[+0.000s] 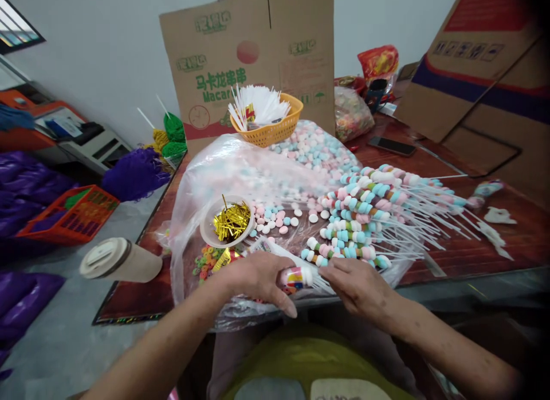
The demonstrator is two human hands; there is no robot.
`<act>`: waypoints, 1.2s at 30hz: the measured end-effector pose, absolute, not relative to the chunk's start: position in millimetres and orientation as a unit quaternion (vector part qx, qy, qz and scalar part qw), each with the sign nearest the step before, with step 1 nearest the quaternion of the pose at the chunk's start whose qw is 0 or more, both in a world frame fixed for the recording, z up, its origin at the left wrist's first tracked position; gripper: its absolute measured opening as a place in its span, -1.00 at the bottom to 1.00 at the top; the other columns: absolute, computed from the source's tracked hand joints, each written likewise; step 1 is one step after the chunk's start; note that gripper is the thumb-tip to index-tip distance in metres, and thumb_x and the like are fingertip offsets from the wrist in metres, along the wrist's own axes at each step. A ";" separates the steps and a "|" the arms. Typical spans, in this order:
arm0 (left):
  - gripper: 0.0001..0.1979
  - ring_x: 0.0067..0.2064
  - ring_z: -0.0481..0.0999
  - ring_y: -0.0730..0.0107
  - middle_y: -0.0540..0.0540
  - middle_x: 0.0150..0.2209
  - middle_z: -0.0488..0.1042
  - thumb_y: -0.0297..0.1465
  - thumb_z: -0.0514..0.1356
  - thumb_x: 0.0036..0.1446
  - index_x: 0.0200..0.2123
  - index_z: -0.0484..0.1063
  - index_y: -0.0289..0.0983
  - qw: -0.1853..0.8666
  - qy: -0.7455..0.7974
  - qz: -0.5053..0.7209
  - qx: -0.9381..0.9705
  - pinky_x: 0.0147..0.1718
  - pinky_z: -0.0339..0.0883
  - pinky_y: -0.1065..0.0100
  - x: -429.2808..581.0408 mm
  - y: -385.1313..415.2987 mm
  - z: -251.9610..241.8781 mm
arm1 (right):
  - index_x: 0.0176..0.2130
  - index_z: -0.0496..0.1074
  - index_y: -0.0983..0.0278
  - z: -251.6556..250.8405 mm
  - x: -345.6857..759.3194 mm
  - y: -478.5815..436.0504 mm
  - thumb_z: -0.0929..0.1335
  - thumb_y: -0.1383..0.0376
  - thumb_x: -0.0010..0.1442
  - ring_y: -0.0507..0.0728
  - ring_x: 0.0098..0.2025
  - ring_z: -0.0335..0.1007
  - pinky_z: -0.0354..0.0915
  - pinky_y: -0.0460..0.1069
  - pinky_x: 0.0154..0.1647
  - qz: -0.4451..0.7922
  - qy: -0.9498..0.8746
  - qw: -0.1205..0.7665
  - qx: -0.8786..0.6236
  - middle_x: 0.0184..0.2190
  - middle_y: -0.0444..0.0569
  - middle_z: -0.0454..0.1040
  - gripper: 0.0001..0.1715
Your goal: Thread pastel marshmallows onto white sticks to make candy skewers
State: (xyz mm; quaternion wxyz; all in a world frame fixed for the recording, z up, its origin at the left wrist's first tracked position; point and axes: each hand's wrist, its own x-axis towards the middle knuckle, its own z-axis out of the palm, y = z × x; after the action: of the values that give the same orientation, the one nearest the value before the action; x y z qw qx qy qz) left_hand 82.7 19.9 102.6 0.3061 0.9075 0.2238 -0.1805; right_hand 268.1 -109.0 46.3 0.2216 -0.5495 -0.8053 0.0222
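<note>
My left hand (258, 278) is closed around a candy skewer in a clear printed wrapper (296, 277) at the table's near edge. My right hand (358, 285) pinches the wrapper's other end, where white sticks fan out. Just beyond lies a pile of finished pastel candy skewers (369, 211) with sticks pointing right. A white bowl of gold twist ties (230, 221) sits left of them, on a clear plastic sheet (201, 176) strewn with loose pink, blue and white candies (279, 216).
An orange basket of white sticks (266, 125) stands behind, before a cardboard box (253, 50). A phone (394, 145) lies on the wooden table (472, 251). A lidded cup (120, 261) lies at the left edge. An orange crate (69, 214) and purple bags sit on the floor.
</note>
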 end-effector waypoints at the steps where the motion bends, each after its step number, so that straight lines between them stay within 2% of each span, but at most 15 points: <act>1: -0.47 -0.35 0.42 0.31 0.03 -0.41 0.45 -0.03 0.30 -0.34 -0.28 0.42 -0.20 0.347 0.210 -0.201 0.892 -0.44 0.17 0.45 80.2 25.1 105.1 | -0.34 0.37 0.30 49.8 270.5 -109.3 0.15 0.48 0.12 0.04 -0.50 0.10 -0.05 -0.06 -0.49 0.001 -0.812 0.218 -0.541 -0.54 -0.06 0.28 -0.74; 4: -0.62 -0.45 0.37 0.43 0.08 -0.51 0.39 -0.17 0.30 -0.25 -0.34 0.42 -0.24 0.455 0.203 -0.231 0.836 -0.49 0.17 0.48 78.5 28.2 99.0 | -0.34 0.38 0.31 59.5 272.4 -108.0 0.16 0.48 0.12 0.04 -0.51 0.08 -0.09 -0.05 -0.49 -0.045 -0.827 0.203 -0.522 -0.55 -0.06 0.27 -0.75; 6: -0.67 -0.47 0.35 0.46 0.09 -0.52 0.38 -0.22 0.29 -0.22 -0.35 0.40 -0.26 0.486 0.218 -0.210 0.820 -0.49 0.19 0.49 82.2 20.4 89.1 | -0.35 0.38 0.30 63.1 268.1 -105.9 0.17 0.48 0.10 0.03 -0.52 0.08 -0.11 -0.05 -0.51 -0.043 -0.838 0.170 -0.517 -0.55 -0.07 0.28 -0.76; 11: -0.66 -0.40 0.37 0.36 0.01 -0.44 0.43 -0.22 0.25 -0.23 -0.36 0.40 -0.29 0.395 0.271 -0.114 0.871 -0.47 0.20 0.43 95.2 -4.6 74.2 | -0.34 0.36 0.30 62.2 245.2 -96.3 0.21 0.47 0.03 0.03 -0.50 0.13 -0.09 -0.06 -0.53 0.042 -0.850 0.141 -0.505 -0.48 -0.07 0.34 -0.79; 13: -0.68 -0.39 0.38 0.35 0.00 -0.44 0.44 -0.23 0.22 -0.20 -0.35 0.41 -0.29 0.409 0.284 -0.097 0.862 -0.47 0.20 0.43 93.5 -7.3 72.5 | -0.35 0.36 0.31 62.9 242.4 -91.5 0.21 0.46 0.05 0.05 -0.45 0.17 -0.02 -0.07 -0.49 0.052 -0.849 0.180 -0.494 -0.45 -0.04 0.36 -0.81; 17: -0.67 -0.41 0.36 0.40 0.00 -0.43 0.45 -0.21 0.23 -0.19 -0.35 0.40 -0.29 0.423 0.331 -0.048 0.842 -0.48 0.18 0.44 76.9 -3.3 67.8 | -0.23 0.36 0.35 67.8 251.0 -84.5 0.16 0.41 0.18 0.10 -0.32 0.19 0.07 -0.03 -0.34 0.020 -0.825 0.252 -0.505 -0.39 0.04 0.37 -0.76; 20: -0.66 -0.45 0.33 0.39 0.00 -0.49 0.41 -0.18 0.24 -0.22 -0.39 0.41 -0.31 0.386 0.349 -0.058 0.852 -0.54 0.13 0.43 71.1 -6.2 60.7 | -0.40 0.36 0.34 66.8 246.7 -81.2 0.15 0.39 0.19 0.09 -0.41 0.14 0.03 -0.03 -0.40 0.022 -0.826 0.217 -0.520 -0.52 -0.02 0.31 -0.74; 22: -0.71 -0.46 0.33 0.38 -0.01 -0.52 0.40 -0.22 0.20 -0.16 -0.40 0.42 -0.32 0.388 0.353 -0.045 0.850 -0.54 0.11 0.43 74.0 -11.7 56.1 | -0.48 0.33 0.33 64.0 235.6 -78.6 0.15 0.38 0.18 0.08 -0.43 0.13 0.02 -0.04 -0.41 0.034 -0.819 0.195 -0.538 -0.53 -0.01 0.30 -0.72; 24: -0.72 -0.42 0.35 0.36 -0.04 -0.49 0.42 -0.27 0.19 -0.14 -0.36 0.43 -0.33 0.431 0.347 0.000 0.833 -0.51 0.13 0.42 77.0 -14.6 55.2 | -0.50 0.30 0.32 62.9 224.8 -75.8 0.15 0.38 0.17 0.07 -0.44 0.13 0.02 -0.04 -0.41 0.062 -0.816 0.175 -0.548 -0.52 -0.02 0.31 -0.73; 26: -0.59 -0.37 0.39 0.33 -0.06 -0.41 0.45 -0.30 0.24 -0.17 -0.19 0.39 -0.33 0.530 0.305 0.042 0.790 -0.47 0.18 0.42 73.5 -9.3 60.2 | -0.50 0.28 0.31 66.2 220.8 -74.1 0.15 0.36 0.18 0.06 -0.45 0.12 0.03 -0.04 -0.42 0.100 -0.815 0.174 -0.544 -0.53 -0.04 0.30 -0.73; 28: -0.37 -0.29 0.42 0.32 -0.11 -0.27 0.47 -0.28 0.25 -0.14 0.05 0.21 -0.27 0.653 0.240 0.071 0.715 -0.40 0.24 0.42 60.9 5.0 69.8 | -0.50 0.25 0.30 74.5 224.9 -74.7 0.13 0.32 0.22 0.04 -0.45 0.12 0.05 -0.06 -0.41 0.138 -0.801 0.203 -0.545 -0.54 -0.06 0.28 -0.70; 30: -0.34 -0.21 0.43 0.34 -0.15 -0.13 0.43 -0.22 0.18 -0.03 0.14 0.08 -0.22 0.723 0.213 0.084 0.652 -0.34 0.27 0.41 43.2 22.6 79.1 | -0.48 0.22 0.29 84.7 233.0 -78.2 0.11 0.28 0.26 0.03 -0.43 0.12 0.06 -0.07 -0.39 0.169 -0.777 0.235 -0.558 -0.53 -0.09 0.24 -0.69; 32: -0.49 -0.29 0.44 0.41 -0.12 -0.18 0.44 -0.19 0.17 0.01 0.03 0.25 -0.24 0.727 0.220 0.019 0.650 -0.37 0.28 0.43 27.9 34.2 82.6 | -0.46 0.20 0.28 92.9 239.2 -83.3 0.10 0.26 0.27 0.02 -0.43 0.11 0.07 -0.08 -0.38 0.184 -0.758 0.250 -0.574 -0.52 -0.11 0.21 -0.69; 34: -0.64 -0.42 0.41 0.50 -0.08 -0.34 0.46 -0.18 0.17 0.01 -0.19 0.40 -0.30 0.736 0.214 -0.071 0.638 -0.45 0.27 0.48 20.2 33.2 78.3 | -0.47 0.18 0.28 97.3 240.1 -88.0 0.11 0.25 0.27 0.01 -0.43 0.10 0.06 -0.08 -0.39 0.179 -0.747 0.258 -0.587 -0.52 -0.12 0.19 -0.70; 36: -0.68 -0.52 0.37 0.56 -0.04 -0.48 0.42 -0.16 0.16 0.01 -0.35 0.39 -0.34 0.777 0.201 -0.106 0.587 -0.50 0.26 0.50 20.0 20.4 69.3 | -0.48 0.16 0.27 99.0 236.8 -91.7 0.11 0.25 0.27 0.01 -0.45 0.08 0.05 -0.08 -0.40 0.165 -0.740 0.264 -0.596 -0.53 -0.13 0.16 -0.69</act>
State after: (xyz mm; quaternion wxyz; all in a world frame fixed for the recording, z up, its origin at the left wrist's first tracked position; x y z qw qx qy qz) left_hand 20.0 20.4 69.3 0.7773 0.5868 0.2008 -0.1059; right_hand 236.8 -91.7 99.0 0.2637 -0.5963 -0.7401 0.1647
